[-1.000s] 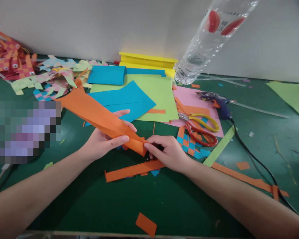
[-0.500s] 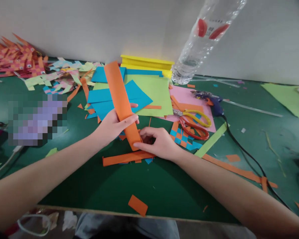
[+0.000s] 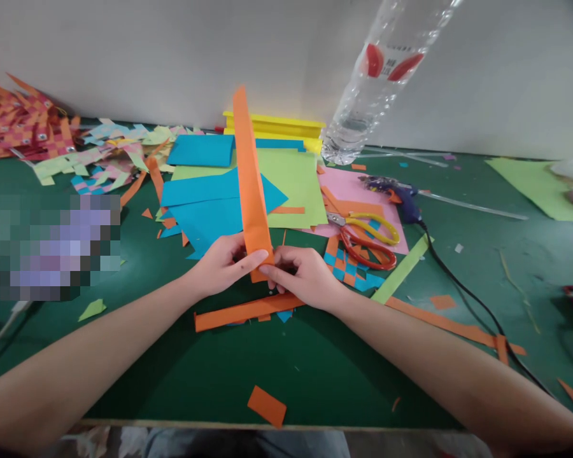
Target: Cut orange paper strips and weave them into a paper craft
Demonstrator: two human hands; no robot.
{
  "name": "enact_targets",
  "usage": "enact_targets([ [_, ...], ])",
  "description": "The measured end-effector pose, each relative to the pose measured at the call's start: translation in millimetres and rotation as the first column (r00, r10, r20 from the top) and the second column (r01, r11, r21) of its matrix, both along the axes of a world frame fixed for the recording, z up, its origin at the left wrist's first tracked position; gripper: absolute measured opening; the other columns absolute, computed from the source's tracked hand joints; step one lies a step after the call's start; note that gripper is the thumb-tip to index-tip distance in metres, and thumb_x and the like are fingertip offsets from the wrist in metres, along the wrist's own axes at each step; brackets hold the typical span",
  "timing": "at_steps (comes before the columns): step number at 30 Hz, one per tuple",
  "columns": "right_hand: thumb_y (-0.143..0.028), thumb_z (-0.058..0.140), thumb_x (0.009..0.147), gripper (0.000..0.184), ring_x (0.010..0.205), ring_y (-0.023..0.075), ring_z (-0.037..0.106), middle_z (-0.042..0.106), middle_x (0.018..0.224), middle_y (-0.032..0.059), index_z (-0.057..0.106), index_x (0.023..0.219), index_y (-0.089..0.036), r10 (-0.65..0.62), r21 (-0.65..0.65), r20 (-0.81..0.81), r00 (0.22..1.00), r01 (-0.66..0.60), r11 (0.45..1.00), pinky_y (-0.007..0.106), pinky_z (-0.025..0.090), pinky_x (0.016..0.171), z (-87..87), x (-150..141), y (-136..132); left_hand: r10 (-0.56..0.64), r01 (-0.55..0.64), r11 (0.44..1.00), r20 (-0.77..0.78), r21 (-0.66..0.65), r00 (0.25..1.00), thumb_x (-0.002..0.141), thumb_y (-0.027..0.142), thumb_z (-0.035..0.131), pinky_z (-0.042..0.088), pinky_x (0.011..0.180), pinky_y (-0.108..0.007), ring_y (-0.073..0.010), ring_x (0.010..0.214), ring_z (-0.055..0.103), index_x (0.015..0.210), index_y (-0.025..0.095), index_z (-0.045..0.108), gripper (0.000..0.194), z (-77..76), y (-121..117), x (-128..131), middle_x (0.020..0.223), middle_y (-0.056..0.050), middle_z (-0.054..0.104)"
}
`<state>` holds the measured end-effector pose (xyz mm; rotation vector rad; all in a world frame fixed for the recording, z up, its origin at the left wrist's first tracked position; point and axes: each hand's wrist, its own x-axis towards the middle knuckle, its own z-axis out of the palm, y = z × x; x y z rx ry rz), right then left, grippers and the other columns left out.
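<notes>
Over at the desk [image 3: 181, 381], a long, folded strip of orange paper [image 3: 251, 191] is held in the air, to the left of the scissors [image 3: 347, 243], its far end rising above them toward the wall. Both hands are on it. The left hand [image 3: 222, 266] has its grip closed around the near end, thumb pressed across the front face and fingers behind, probably to stop the light paper from twisting. The right hand [image 3: 310, 273], between that end and the scissors, has thumb and fingertips together on the strip's lower right edge, seemingly lining up or pressing a fold; exactly what its hidden fingers do I can't tell. Holding it low would leave the long free end standing by its own stiffness.

A second orange band [image 3: 233, 313] lies left of the scissors and nearer the person, just below the hands. The scissors rest partly on a pink sheet [image 3: 340, 180], handles toward the right, likely for an easy pick-up. Beyond their right side is a glue gun [image 3: 407, 202], its cord [image 3: 463, 286] trailing past them toward the desk's near edge, presumably to leave the middle free.
</notes>
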<state>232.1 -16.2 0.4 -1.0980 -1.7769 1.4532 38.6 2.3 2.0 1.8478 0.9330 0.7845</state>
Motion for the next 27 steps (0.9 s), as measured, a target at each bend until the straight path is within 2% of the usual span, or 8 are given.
enact_targets([
  [3, -0.036, 0.062, 0.088, 0.028, 0.049, 0.0080, 0.056, 0.062, 0.060, -0.0032, 0.053, 0.068, -0.019, -0.006, 0.006, 0.013, 1.000, 0.005, 1.000, 0.022, 0.043, 0.050, -0.4, 0.2, 0.0, 0.015, -0.011, 0.999, -0.070, 0.047, 0.997, 0.091, 0.045, 0.049, 0.040, 0.048, -0.019, -0.0102, 0.055, 0.050, 0.078, 0.013, 0.062, 0.037, -0.5, 1.2, 0.7, 0.069, -0.002, 0.061],
  [8, -0.036, 0.060, 0.090, 0.029, 0.052, 0.0090, 0.058, 0.062, 0.059, -0.0030, 0.052, 0.068, -0.019, -0.006, -0.002, 0.017, 1.000, 0.006, 1.000, 0.023, 0.044, 0.051, -0.9, 0.6, -1.3, 0.041, -0.025, 0.993, -0.135, 0.111, 0.990, 0.092, 0.045, 0.046, 0.034, 0.045, -0.018, -0.0089, 0.051, 0.045, 0.072, 0.014, 0.060, 0.038, 0.9, 2.8, 2.9, 0.062, 0.000, 0.058],
  [15, -0.037, 0.059, 0.090, 0.031, 0.050, 0.0084, 0.057, 0.061, 0.058, -0.0027, 0.050, 0.066, -0.019, 0.000, -0.021, -0.006, 1.000, 0.000, 1.000, 0.022, 0.044, 0.049, 0.9, -0.2, -1.4, 0.005, 0.007, 0.996, -0.133, 0.089, 0.991, 0.094, 0.044, 0.044, 0.029, 0.039, -0.017, -0.0069, 0.040, 0.039, 0.057, 0.016, 0.051, 0.047, 2.5, 4.3, 2.6, 0.045, 0.004, 0.045],
  [21, -0.038, 0.058, 0.091, 0.028, 0.052, 0.0085, 0.058, 0.062, 0.061, -0.0019, 0.055, 0.071, -0.018, 0.009, -0.021, 0.002, 1.000, -0.009, 1.000, 0.023, 0.045, 0.051, 0.7, 0.3, -0.4, -0.010, 0.015, 0.999, -0.106, 0.048, 0.994, 0.095, 0.045, 0.045, 0.033, 0.039, -0.016, -0.0076, 0.043, 0.047, 0.063, 0.015, 0.059, 0.046, 1.2, 3.9, 3.1, 0.050, 0.002, 0.054],
  [27, -0.039, 0.055, 0.092, 0.027, 0.053, 0.0104, 0.059, 0.060, 0.060, -0.0020, 0.057, 0.075, -0.018, 0.019, -0.050, 0.007, 1.000, -0.018, 0.999, 0.024, 0.046, 0.052, 1.9, 1.1, -0.7, 0.001, 0.002, 1.000, -0.120, 0.028, 0.993, 0.095, 0.048, 0.046, 0.033, 0.039, -0.017, -0.0083, 0.041, 0.049, 0.062, 0.015, 0.060, 0.048, 2.1, 3.6, 3.3, 0.047, 0.001, 0.055],
])
